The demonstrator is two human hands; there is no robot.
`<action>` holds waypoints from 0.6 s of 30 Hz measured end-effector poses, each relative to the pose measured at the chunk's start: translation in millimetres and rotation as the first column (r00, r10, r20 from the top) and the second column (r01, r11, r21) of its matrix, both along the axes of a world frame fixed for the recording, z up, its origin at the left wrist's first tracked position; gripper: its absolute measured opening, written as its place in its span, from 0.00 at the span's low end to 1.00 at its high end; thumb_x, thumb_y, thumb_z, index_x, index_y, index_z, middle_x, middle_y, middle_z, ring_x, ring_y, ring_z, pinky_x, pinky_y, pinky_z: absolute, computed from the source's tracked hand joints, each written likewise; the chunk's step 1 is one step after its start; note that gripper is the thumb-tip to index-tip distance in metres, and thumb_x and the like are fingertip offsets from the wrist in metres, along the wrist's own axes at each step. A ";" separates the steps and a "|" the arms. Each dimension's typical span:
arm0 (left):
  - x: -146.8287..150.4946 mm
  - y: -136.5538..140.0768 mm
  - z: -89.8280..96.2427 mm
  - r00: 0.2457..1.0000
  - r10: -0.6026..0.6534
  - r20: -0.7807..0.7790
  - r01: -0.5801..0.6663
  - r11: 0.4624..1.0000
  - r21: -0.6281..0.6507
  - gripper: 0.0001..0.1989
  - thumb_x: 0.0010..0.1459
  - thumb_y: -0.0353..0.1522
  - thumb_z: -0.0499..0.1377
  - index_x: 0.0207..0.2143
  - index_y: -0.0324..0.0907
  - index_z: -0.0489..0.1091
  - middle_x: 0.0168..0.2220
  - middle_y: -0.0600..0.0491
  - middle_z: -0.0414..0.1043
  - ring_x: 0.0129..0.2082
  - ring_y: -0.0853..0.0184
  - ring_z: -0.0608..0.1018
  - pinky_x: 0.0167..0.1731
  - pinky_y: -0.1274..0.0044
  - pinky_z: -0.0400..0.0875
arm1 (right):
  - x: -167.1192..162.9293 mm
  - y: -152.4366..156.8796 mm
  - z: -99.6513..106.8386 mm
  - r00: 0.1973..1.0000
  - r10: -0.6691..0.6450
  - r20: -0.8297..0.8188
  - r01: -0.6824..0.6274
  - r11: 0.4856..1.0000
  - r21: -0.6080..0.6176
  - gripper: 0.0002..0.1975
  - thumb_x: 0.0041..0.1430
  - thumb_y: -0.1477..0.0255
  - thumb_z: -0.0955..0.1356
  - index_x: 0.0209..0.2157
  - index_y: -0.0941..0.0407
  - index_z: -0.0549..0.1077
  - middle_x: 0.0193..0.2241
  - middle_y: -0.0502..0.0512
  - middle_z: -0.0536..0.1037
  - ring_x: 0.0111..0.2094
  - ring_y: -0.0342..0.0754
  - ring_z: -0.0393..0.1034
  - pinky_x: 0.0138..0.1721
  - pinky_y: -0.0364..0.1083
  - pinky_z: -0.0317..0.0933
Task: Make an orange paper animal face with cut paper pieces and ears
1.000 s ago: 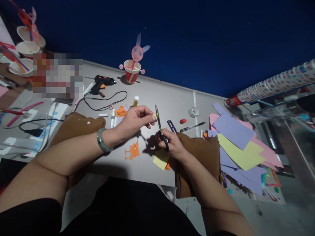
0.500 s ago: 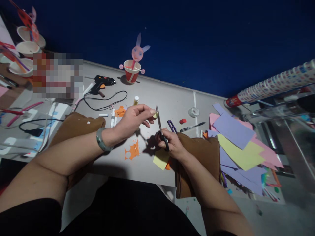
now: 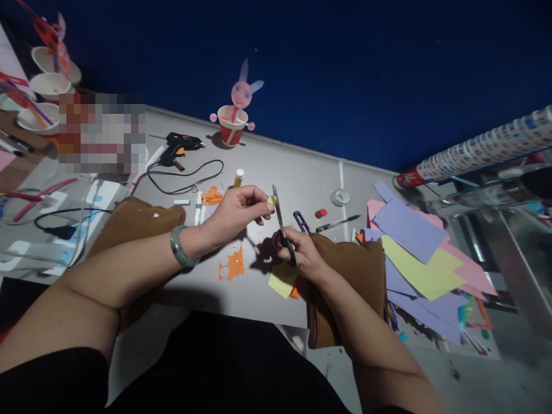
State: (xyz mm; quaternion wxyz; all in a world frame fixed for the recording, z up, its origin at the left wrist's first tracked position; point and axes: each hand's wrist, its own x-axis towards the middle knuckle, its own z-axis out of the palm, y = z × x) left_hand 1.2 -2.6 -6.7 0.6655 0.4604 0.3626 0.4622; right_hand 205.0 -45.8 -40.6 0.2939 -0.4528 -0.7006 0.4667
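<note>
My left hand [image 3: 244,211] pinches a small piece of yellow paper [image 3: 271,200] between thumb and fingers. Just to its right, my right hand [image 3: 299,250] is closed round the dark handles of a pair of scissors [image 3: 279,215]. The blades point up and away from me, close beside the paper; whether they touch it I cannot tell. Below the hands lie an orange paper scrap [image 3: 232,264] with cut-out holes and a yellow paper sheet [image 3: 282,280]. A purple-handled tool [image 3: 302,222] rests past my right hand.
Behind stand a paper-cup rabbit [image 3: 232,123] and a black glue gun [image 3: 176,148] with its looped cord. Coloured paper sheets [image 3: 409,230] and a long stack of paper cups [image 3: 474,146] are at right. Brown cushions [image 3: 349,276] lie under my forearms. Markers [image 3: 198,208], tape [image 3: 340,197] and a pen [image 3: 338,223] are scattered around.
My left hand has shifted very slightly down and turned the small yellow paper a little, so more of it shows. The right hand and scissors look nearly still.
</note>
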 end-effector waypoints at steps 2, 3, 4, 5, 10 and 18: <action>-0.5 -0.2 0.8 1.000 0.001 -0.005 -0.001 1.000 0.002 0.06 0.53 0.30 0.66 0.28 0.39 0.72 0.25 0.55 0.74 0.25 0.75 0.74 0.27 0.80 0.71 | -0.2 -0.3 0.2 1.000 -0.004 0.005 0.004 1.000 -0.013 0.33 0.51 0.36 0.67 0.21 0.54 0.66 0.22 0.51 0.70 0.30 0.48 0.61 0.37 0.49 0.56; -0.7 -0.3 1.2 1.000 0.003 -0.008 -0.003 1.000 0.002 0.06 0.53 0.30 0.66 0.28 0.39 0.72 0.25 0.55 0.74 0.25 0.75 0.74 0.27 0.80 0.71 | -0.2 -0.4 0.3 1.000 -0.006 0.006 0.006 1.000 -0.018 0.34 0.50 0.35 0.67 0.21 0.54 0.66 0.22 0.51 0.70 0.30 0.48 0.61 0.37 0.49 0.56; -0.9 -0.3 1.6 1.000 0.005 -0.010 -0.005 1.000 0.002 0.06 0.53 0.30 0.66 0.28 0.39 0.71 0.25 0.55 0.74 0.25 0.74 0.75 0.27 0.80 0.71 | -0.3 -0.4 0.2 1.000 -0.006 0.005 0.006 1.000 -0.022 0.34 0.50 0.35 0.67 0.21 0.54 0.65 0.22 0.51 0.70 0.30 0.48 0.61 0.37 0.49 0.56; -0.9 -0.3 1.9 1.000 0.006 -0.011 -0.006 1.000 0.002 0.06 0.53 0.30 0.66 0.28 0.39 0.71 0.25 0.55 0.74 0.25 0.74 0.75 0.27 0.80 0.71 | -0.2 -0.3 0.1 1.000 -0.005 0.003 0.005 1.000 -0.024 0.33 0.50 0.35 0.67 0.21 0.54 0.65 0.22 0.51 0.70 0.30 0.48 0.61 0.37 0.49 0.56; -0.7 0.1 1.8 1.000 0.010 -0.007 -0.010 1.000 0.008 0.07 0.52 0.31 0.66 0.27 0.39 0.71 0.24 0.56 0.74 0.24 0.75 0.75 0.27 0.80 0.71 | 0.7 0.3 -1.0 1.000 0.017 0.002 -0.017 1.000 -0.014 0.32 0.52 0.38 0.67 0.22 0.54 0.65 0.22 0.51 0.70 0.30 0.48 0.61 0.37 0.49 0.56; -0.4 0.4 -0.2 1.000 -0.012 0.005 0.012 1.000 0.004 0.07 0.52 0.31 0.67 0.28 0.39 0.71 0.24 0.56 0.74 0.24 0.75 0.74 0.27 0.81 0.71 | 0.7 0.3 -1.1 1.000 0.010 0.002 -0.010 1.000 -0.011 0.31 0.53 0.39 0.68 0.22 0.54 0.66 0.23 0.51 0.70 0.32 0.49 0.62 0.37 0.48 0.56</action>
